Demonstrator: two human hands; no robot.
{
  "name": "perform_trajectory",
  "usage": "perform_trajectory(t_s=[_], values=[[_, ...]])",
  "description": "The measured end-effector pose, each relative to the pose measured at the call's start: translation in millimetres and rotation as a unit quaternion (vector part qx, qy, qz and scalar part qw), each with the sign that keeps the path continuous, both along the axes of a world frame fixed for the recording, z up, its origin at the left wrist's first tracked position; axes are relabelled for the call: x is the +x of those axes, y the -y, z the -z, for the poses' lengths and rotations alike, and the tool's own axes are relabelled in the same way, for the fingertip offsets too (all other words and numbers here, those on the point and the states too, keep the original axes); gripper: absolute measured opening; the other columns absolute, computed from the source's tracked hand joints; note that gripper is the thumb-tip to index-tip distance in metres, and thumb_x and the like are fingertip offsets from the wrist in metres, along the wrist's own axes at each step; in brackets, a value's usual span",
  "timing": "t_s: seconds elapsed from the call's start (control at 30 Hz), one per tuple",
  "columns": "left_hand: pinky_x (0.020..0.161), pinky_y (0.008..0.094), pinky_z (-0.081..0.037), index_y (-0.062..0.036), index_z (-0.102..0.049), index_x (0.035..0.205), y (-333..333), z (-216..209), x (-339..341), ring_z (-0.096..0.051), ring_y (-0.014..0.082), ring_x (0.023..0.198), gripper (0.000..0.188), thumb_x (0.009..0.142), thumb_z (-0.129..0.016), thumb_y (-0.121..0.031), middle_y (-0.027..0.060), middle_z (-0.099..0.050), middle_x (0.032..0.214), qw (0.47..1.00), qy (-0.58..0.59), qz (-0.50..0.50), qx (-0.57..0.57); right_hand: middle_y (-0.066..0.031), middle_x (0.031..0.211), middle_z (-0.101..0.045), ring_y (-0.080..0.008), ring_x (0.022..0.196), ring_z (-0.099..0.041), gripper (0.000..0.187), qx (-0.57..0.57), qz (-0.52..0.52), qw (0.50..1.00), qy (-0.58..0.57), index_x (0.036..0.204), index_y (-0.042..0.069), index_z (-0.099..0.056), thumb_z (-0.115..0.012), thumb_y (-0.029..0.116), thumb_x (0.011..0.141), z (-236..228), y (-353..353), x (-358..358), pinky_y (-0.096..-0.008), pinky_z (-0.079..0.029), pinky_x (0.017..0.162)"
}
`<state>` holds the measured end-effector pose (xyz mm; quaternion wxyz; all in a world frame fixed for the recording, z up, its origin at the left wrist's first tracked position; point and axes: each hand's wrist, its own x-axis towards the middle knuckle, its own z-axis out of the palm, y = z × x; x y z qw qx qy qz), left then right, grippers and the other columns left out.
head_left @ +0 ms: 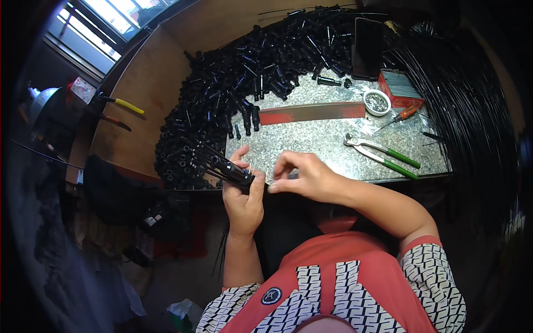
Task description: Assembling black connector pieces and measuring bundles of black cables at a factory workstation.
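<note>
My left hand (244, 202) is wrapped round a bundle of thin black rods and tubes (219, 166), held just over the table's front edge. The rods slant up and to the left, toward a big pile of black tubular parts (261, 66). Close by on the right, my right hand (305, 175) has its thumb and forefinger pinched together at the dark lower end of the bundle. What lies between those fingertips is too small to make out. A few fine pale strands show above my left thumb.
A red-edged strip (311, 112) lies across the speckled tabletop (300, 139). To its right are a white bowl (377, 103) of small metal pieces, a red box (401, 89), an orange-handled screwdriver (407, 113) and green-handled pincers (383, 155). Long black rods (449, 100) fill the right side.
</note>
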<state>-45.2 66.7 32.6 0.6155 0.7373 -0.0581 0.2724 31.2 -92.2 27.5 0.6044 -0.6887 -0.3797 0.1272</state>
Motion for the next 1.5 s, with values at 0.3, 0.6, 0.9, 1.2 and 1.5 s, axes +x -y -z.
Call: perform_trajectory(t_s=[0.3, 0.6, 0.9, 1.2, 1.5], values=[[0.073, 0.0294, -0.050, -0.0003, -0.053, 0.098, 6, 8, 8, -0.059, 0.0155, 0.078, 0.012, 0.087, -0.057, -0.002, 0.0204, -0.048, 0.125, 0.992, 0.002, 0.019, -0.124, -0.0119, 0.083, -0.055, -0.0268, 0.078, -0.057, 0.021, -0.233, 0.245, 0.903, 0.266, 0.085, -0.001, -0.053, -0.069, 0.010, 0.077, -25, 131, 11, -0.0352, -0.046, 0.066], [0.043, 0.0253, -0.039, -0.0068, -0.040, 0.093, 28, 15, 10, -0.044, 0.0118, 0.047, 0.016, 0.089, -0.055, -0.002, 0.0142, -0.056, 0.082, 0.976, -0.009, 0.129, -0.175, -0.0144, 0.092, -0.053, -0.0325, 0.086, -0.054, 0.029, -0.400, 0.265, 0.817, 0.321, 0.084, 0.000, -0.052, -0.070, 0.021, 0.077, 6, 185, 0, -0.0392, -0.045, 0.073], [0.046, 0.0252, -0.042, -0.0057, -0.041, 0.083, 35, 22, 9, -0.044, 0.0105, 0.050, 0.021, 0.092, -0.058, -0.015, 0.0134, -0.054, 0.081, 0.977, 0.000, 0.172, -0.123, -0.0151, 0.083, -0.053, -0.0333, 0.073, -0.055, 0.025, -0.321, 0.296, 0.864, 0.250, 0.085, 0.001, -0.049, -0.067, 0.017, 0.081, 9, 180, -4, -0.0406, -0.045, 0.063], [0.047, 0.0218, -0.040, -0.0071, -0.037, 0.090, 34, 30, 2, -0.046, 0.0099, 0.050, 0.031, 0.083, -0.067, -0.001, 0.0017, -0.046, 0.060, 0.957, -0.069, 0.222, -0.173, -0.0164, 0.098, -0.055, -0.0316, 0.090, -0.056, 0.032, -0.227, 0.226, 0.834, 0.449, 0.084, 0.002, -0.049, -0.074, 0.017, 0.071, -50, 145, -5, -0.0429, -0.045, 0.080], [0.047, 0.0191, -0.034, -0.0059, -0.023, 0.120, 44, 22, 9, -0.041, 0.0037, 0.049, 0.089, 0.061, -0.086, -0.028, -0.0053, -0.043, 0.057, 0.926, -0.088, 0.274, -0.244, -0.0104, 0.122, -0.048, -0.0291, 0.128, -0.041, 0.020, -0.232, 0.263, 0.695, 0.628, 0.087, 0.004, -0.058, -0.063, 0.021, 0.077, -42, 116, -5, -0.0618, -0.014, 0.111]])
